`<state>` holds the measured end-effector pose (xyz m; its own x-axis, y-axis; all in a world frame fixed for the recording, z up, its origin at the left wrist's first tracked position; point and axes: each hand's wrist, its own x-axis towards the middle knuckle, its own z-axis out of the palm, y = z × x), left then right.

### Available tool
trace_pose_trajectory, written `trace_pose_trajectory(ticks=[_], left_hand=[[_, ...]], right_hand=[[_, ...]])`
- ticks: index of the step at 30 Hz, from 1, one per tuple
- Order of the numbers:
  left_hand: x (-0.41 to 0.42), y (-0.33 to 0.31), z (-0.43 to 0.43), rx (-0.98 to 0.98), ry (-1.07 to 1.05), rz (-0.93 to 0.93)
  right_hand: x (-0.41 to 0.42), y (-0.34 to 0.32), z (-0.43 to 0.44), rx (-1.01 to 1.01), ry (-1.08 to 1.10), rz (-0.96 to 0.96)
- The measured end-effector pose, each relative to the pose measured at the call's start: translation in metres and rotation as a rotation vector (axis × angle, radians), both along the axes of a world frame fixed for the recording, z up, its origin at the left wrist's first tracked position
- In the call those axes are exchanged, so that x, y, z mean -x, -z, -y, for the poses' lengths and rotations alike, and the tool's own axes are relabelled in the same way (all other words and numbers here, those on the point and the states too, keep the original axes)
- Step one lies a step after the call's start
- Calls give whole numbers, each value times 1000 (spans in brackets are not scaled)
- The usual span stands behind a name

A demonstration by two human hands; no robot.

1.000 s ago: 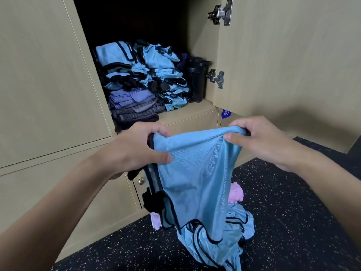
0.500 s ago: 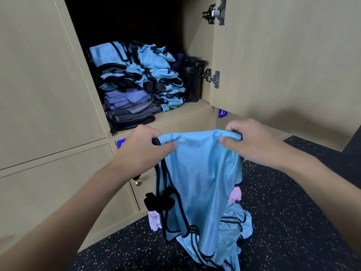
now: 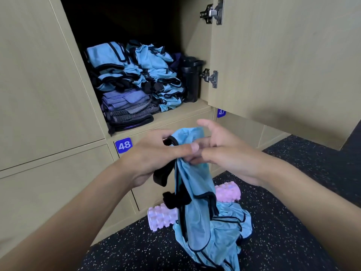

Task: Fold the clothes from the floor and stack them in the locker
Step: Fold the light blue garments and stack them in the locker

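Blue bib [image 3: 195,194] in left hand [image 3: 154,155]; two folded stacks [image 3: 125,81].

hinges [image 3: 213,11] 2 | number plates [image 3: 124,145] 2 | foam roller [image 3: 161,219] 1 | bottle [image 3: 190,81] 1

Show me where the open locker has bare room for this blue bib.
Bare shelf shows only as a front strip between the right blue stack, the black bottle and the shelf's front edge. The left stack reaches that edge: crowded. Dark open space lies above both stacks.
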<state>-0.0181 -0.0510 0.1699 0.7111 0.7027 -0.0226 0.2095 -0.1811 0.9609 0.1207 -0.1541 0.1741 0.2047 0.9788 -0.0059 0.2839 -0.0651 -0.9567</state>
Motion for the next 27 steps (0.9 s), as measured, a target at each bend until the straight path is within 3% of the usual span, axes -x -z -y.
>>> trace_pose_trajectory(ticks=[4,8,13,18,23,27], left_hand=[[5,-1,-5,-15,-69,103],[8,-13,-6,60,-106,234],[17,-30,-14,194,-85,381],[14,-24,-15,352,-256,382],[5,-4,11,385,-93,246],[3,1,14,271,-82,265]], right_hand=[[-3,-2,3,-100,-7,-85],[-7,5,-1,-233,217,-5],[-7,21,-2,-65,28,-80],[2,25,-6,-173,108,-154],[-7,18,-7,-351,288,-255],[-15,17,-6,-340,275,-234]])
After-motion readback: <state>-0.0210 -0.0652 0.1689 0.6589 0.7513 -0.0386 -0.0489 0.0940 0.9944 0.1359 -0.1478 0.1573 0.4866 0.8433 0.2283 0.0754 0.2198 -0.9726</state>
